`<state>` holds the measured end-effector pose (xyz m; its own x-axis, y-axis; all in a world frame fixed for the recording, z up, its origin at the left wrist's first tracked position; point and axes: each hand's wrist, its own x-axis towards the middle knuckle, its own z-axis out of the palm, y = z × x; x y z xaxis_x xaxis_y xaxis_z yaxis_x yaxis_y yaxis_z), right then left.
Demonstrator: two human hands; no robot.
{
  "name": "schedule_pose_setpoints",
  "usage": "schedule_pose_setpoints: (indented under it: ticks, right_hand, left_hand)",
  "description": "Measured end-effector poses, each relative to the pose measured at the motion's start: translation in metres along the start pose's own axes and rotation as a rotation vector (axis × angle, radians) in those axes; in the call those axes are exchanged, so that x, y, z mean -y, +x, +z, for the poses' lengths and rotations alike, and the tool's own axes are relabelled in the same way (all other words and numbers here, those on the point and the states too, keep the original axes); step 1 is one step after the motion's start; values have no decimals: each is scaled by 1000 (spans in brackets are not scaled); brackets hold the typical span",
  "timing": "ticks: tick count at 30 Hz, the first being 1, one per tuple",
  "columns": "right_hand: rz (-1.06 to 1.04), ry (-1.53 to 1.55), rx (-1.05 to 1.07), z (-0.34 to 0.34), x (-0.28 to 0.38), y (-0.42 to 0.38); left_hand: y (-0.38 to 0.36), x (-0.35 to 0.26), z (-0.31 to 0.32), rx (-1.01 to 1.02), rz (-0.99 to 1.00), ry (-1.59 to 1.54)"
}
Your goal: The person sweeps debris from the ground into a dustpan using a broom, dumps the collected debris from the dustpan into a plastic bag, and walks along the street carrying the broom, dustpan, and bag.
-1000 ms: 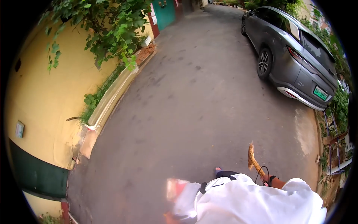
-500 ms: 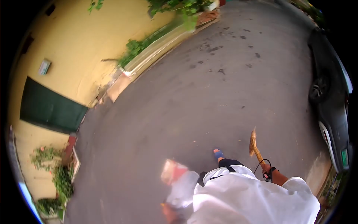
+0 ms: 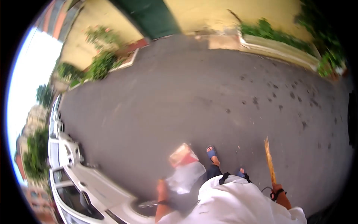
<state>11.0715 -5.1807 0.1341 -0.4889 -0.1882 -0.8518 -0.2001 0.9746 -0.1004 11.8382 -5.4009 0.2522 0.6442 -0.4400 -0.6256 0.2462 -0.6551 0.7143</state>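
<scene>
My right hand is closed around a slim straw broom, which points up and away from me over the asphalt. A black strap or band circles that wrist, with a thin dark loop beside it. My left hand, smeared by motion, looks closed at the left edge of a whitish translucent plastic bag. At the bag's far end shows a blurred red and tan piece; its kind is unclear. The bag hangs beside my white shirt.
Grey asphalt spreads ahead, with dark spots at right. A white car stands close on my left, others behind it. Across the lane are a yellow wall, a green door and a planter. My feet wear blue sandals.
My view has swung left: the door and planter moved right, white cars came in, and the dark car at right is almost gone. Bag and broom have moved along with my hands.
</scene>
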Motion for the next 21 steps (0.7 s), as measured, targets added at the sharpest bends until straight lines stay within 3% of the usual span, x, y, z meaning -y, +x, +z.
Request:
schedule_pose_setpoints:
  ticks: [1, 2, 4, 8, 10, 15, 21]
  right_hand:
    - [95, 183, 52, -4, 34, -19]
    - [87, 213, 66, 10, 23, 31]
    - [124, 325, 137, 1, 94, -10]
    - [128, 213, 148, 29, 166, -6]
    - [86, 165, 146, 34, 232, -28]
    - [-52, -11, 109, 43, 383, -56]
    - [-334, -419, 147, 107, 637, -39]
  left_hand:
    - [24, 11, -6, -37, 7, 37]
    - [47, 24, -16, -72, 32, 44]
    - [66, 18, -5, -97, 24, 7]
    - [62, -15, 5, -83, -61, -164]
    - [104, 15, -21, -132, -51, -197]
    - [113, 26, -49, -342, -146, -146]
    - [116, 59, -35, -438, -158, -352]
